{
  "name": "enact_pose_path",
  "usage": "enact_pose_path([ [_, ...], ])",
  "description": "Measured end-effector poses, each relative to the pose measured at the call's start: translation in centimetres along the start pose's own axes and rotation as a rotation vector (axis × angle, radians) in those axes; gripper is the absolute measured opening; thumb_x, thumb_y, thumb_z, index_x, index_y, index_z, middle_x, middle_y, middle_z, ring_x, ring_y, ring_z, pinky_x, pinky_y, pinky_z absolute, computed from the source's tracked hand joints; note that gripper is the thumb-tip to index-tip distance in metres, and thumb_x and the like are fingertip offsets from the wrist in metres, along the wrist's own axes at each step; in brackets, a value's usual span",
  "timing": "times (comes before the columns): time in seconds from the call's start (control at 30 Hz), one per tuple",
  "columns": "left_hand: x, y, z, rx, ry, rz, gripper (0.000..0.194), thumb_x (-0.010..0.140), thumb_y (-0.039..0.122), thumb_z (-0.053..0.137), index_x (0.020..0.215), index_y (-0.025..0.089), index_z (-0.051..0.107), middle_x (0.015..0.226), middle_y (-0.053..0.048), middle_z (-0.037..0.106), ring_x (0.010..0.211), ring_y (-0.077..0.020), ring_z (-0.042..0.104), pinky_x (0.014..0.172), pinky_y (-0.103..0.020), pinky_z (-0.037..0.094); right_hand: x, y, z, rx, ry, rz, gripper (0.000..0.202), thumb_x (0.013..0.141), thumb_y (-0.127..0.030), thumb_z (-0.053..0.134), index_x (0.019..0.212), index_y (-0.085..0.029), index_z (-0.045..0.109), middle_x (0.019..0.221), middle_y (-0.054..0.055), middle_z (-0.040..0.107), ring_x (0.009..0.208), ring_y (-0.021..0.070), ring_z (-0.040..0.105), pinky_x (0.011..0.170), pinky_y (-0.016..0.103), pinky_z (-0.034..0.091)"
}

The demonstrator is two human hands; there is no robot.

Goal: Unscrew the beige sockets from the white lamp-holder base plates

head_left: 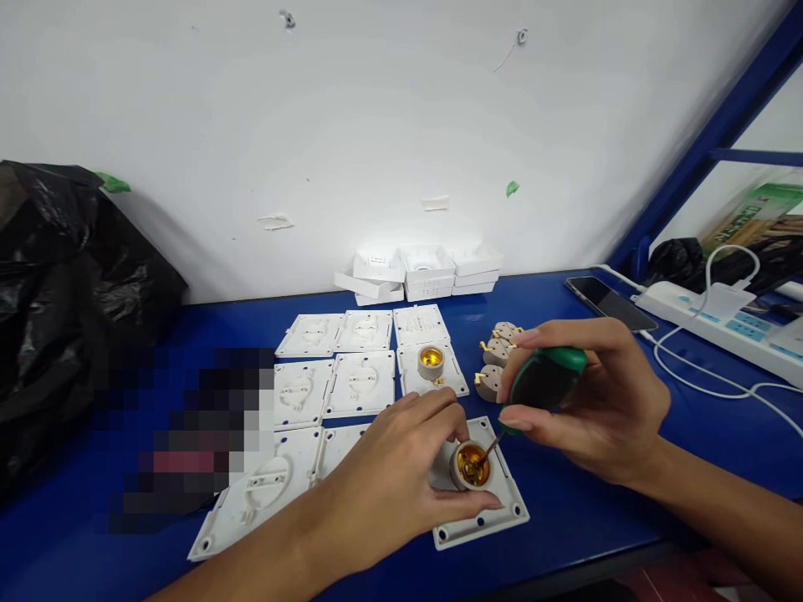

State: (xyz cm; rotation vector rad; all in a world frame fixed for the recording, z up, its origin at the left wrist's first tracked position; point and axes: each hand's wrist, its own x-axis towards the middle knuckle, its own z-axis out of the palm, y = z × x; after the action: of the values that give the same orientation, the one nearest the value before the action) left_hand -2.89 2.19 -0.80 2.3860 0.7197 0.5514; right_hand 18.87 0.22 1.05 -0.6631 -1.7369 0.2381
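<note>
My right hand (583,401) is closed around the green and black handle of a screwdriver (547,380). Its thin shaft slants down to the left, and the tip is inside a brass-lined lamp socket (472,466). That socket sits on a square white plate (495,510) near the table's front edge. With thumb and fingers around the socket's rim, my left hand (414,468) grips it against the plate. Whether the tip meets a screw is too small to tell. Several loose sockets (490,382) lie just behind my right hand.
More white plates (362,376) lie in rows to the left, one bearing a socket (430,361). White square covers (428,272) are stacked by the wall. A phone (608,303) and a power strip (721,313) with cables lie right. A black plastic bag (69,309) stands left.
</note>
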Motion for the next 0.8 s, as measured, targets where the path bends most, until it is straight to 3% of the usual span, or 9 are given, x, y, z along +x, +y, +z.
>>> enact_pose_path([
  [0.2, 0.0, 0.3, 0.0, 0.03, -0.006, -0.01, 0.04, 0.08, 0.043, 0.089, 0.095, 0.021, 0.059, 0.097, 0.002, 0.06, 0.09, -0.0217, 0.059, 0.08, -0.037, 0.047, 0.1, -0.4, 0.2, -0.082, 0.05, -0.043, 0.05, 0.078, -0.028, 0.089, 0.122, -0.023, 0.065, 0.088, 0.001, 0.067, 0.07, 0.0172, 0.07, 0.052, 0.03, 0.057],
  [0.33, 0.2, 0.5, -0.2, 0.035, -0.025, -0.017, 0.041, 0.081, 0.045, 0.088, 0.091, 0.021, 0.056, 0.097, 0.001, 0.061, 0.09, -0.0225, 0.06, 0.079, -0.037, 0.047, -0.1, -0.1, -0.2, -0.021, -0.033, 0.015, 0.054, 0.082, -0.031, 0.086, 0.13, -0.026, 0.061, 0.091, 0.001, 0.068, 0.067, 0.0167, 0.068, 0.052, 0.031, 0.058],
  [0.5, 0.2, 0.6, -0.7, -0.012, -0.072, -0.047, 0.042, 0.08, 0.047, 0.088, 0.098, 0.022, 0.059, 0.104, 0.0, 0.064, 0.099, -0.0244, 0.062, 0.086, -0.037, 0.049, -0.1, 0.0, -0.8, -0.012, -0.185, 0.014, 0.058, 0.089, -0.022, 0.077, 0.142, -0.029, 0.053, 0.118, 0.008, 0.072, 0.087, 0.0222, 0.073, 0.07, 0.039, 0.063],
  [0.63, 0.2, 0.5, -1.0, -0.054, -0.11, -0.043, 0.038, 0.08, 0.036, 0.088, 0.106, 0.023, 0.063, 0.112, 0.0, 0.064, 0.106, -0.0237, 0.062, 0.093, -0.036, 0.049, 0.3, -0.3, -1.0, 0.013, -0.239, 0.023, 0.063, 0.089, -0.018, 0.075, 0.146, -0.026, 0.05, 0.125, 0.009, 0.071, 0.101, 0.0241, 0.072, 0.085, 0.041, 0.063],
  [0.8, 0.2, 0.4, -1.0, -0.091, -0.118, -0.053, 0.024, 0.085, 0.03, 0.081, 0.102, 0.023, 0.065, 0.111, 0.0, 0.064, 0.107, -0.0216, 0.063, 0.093, -0.033, 0.051, 0.4, -0.2, -0.9, -0.033, -0.19, -0.039, 0.07, 0.086, -0.017, 0.079, 0.149, -0.028, 0.049, 0.128, 0.007, 0.072, 0.095, 0.0215, 0.072, 0.075, 0.035, 0.064],
])
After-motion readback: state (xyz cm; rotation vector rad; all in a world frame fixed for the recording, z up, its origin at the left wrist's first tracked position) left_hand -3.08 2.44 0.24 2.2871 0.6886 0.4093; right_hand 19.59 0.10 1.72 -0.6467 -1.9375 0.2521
